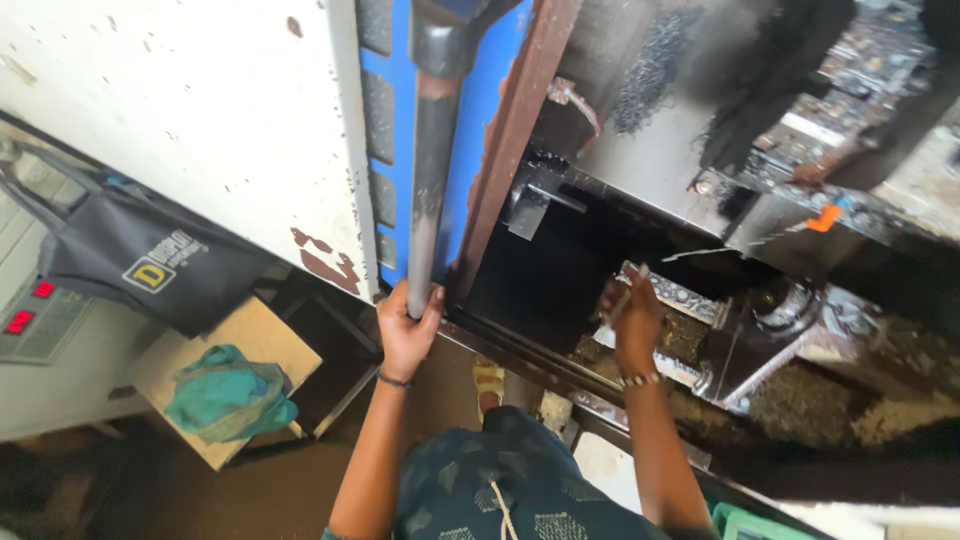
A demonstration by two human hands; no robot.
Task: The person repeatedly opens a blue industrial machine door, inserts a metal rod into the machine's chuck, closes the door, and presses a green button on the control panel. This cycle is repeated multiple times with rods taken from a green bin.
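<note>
The left hand (405, 335) clenched the grey handle (430, 180) on the blue door (480, 110); the right hand (632, 322) gripped a pale strip (618, 300) inside the machine (700, 330). A black bag (140, 262) bore a yellow square label (149, 273)

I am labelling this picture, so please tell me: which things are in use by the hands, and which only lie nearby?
In use:
- left hand gripping the long grey metal handle bar
- right hand holding a small pale piece inside the dark machine opening

Lying about:
- crumpled teal cloth on a wooden board
- black fabric bag
</note>
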